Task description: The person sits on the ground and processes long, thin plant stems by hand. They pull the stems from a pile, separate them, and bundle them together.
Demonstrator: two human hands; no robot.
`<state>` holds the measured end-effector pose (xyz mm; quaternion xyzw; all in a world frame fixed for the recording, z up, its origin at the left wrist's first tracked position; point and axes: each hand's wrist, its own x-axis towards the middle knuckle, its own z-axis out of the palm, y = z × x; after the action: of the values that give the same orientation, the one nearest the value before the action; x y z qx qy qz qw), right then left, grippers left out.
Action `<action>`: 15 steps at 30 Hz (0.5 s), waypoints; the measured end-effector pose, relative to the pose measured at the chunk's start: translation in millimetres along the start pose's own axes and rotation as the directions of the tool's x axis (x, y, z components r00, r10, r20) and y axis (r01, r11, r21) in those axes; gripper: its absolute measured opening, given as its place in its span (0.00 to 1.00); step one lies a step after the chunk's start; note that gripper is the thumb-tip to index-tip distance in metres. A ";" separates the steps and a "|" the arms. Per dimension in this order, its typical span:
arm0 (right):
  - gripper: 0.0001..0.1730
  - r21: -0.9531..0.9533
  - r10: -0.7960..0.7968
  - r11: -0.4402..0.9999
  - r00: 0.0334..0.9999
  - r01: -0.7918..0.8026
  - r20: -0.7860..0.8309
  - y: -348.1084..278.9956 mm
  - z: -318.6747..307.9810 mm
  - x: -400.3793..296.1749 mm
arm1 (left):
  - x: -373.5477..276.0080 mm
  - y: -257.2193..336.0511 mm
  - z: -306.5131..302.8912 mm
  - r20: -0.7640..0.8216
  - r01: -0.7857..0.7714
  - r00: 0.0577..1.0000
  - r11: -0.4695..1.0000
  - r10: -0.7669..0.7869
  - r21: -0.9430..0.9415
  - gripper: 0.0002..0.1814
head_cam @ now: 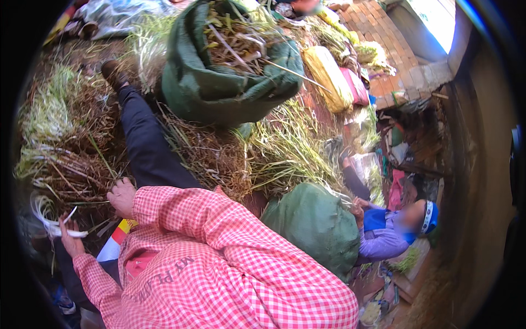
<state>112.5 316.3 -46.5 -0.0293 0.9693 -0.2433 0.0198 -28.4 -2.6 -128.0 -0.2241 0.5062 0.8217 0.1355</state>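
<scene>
My left hand [72, 238] is at the lower left, its fingers around long white plant stalks [53, 224] whose thin ends curl beyond the hand. Above it, my right hand [122, 197] lies with bent fingers at the edge of a heap of rooted plants [78, 177] with brown roots and pale green leaves. A thin green stalk [100, 154] reaches its fingertips; whether they grip it is unclear. My stretched leg in dark trousers lies beside the heap.
A large green woven sack [230, 96] full of plant scraps stands at the top. More rooted plants [291, 148] lie below it. Another person [382, 234] in a blue cap handles stalks beside a green bundle [316, 226]. Yellow [326, 78] and pink bundles lie at upper right.
</scene>
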 end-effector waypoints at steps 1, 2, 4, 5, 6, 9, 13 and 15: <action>0.24 -0.051 -0.021 0.999 0.991 0.014 -0.135 7.7 -1.7 -5.9 | 7.3 -0.9 -6.9 -0.035 -0.001 0.999 1.000 0.000 -0.026 0.19; 0.24 -0.023 -0.007 1.000 0.981 0.003 -0.193 9.9 -10.9 -7.1 | 5.2 4.1 -8.0 -0.087 0.007 0.996 1.000 -0.007 0.006 0.19; 0.21 0.064 0.036 0.998 0.975 -0.022 -0.221 11.6 -45.1 -16.0 | 6.1 5.0 -15.1 -0.167 0.038 0.985 0.999 -0.035 0.018 0.18; 0.18 0.066 0.027 0.998 0.943 -0.005 -0.332 19.9 -51.8 -22.0 | 18.9 1.6 -18.6 -0.182 0.064 0.981 0.998 -0.063 -0.001 0.18; 0.17 0.066 0.020 0.998 0.909 0.008 -0.416 22.0 -59.7 -27.3 | 25.6 4.6 -33.1 -0.140 0.074 0.987 0.997 -0.077 -0.025 0.18; 0.16 0.048 0.000 0.998 0.828 0.033 -0.561 37.9 -85.4 -53.8 | 59.0 9.9 -49.8 -0.253 0.046 0.966 0.999 -0.047 -0.010 0.17; 0.23 0.105 0.052 0.994 0.852 0.003 -0.521 69.1 -101.9 -109.0 | 44.4 8.8 -20.0 -0.293 0.022 0.956 0.998 -0.004 0.060 0.17; 0.24 0.172 0.080 0.985 0.881 0.002 -0.465 75.0 -106.0 -120.6 | 34.9 9.5 -7.7 -0.294 0.009 0.956 0.997 0.015 0.081 0.17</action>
<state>223.7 440.2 14.4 0.0520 0.9216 -0.3231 -0.2086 -61.0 -13.9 -141.2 -0.3373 0.5540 0.7583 0.0665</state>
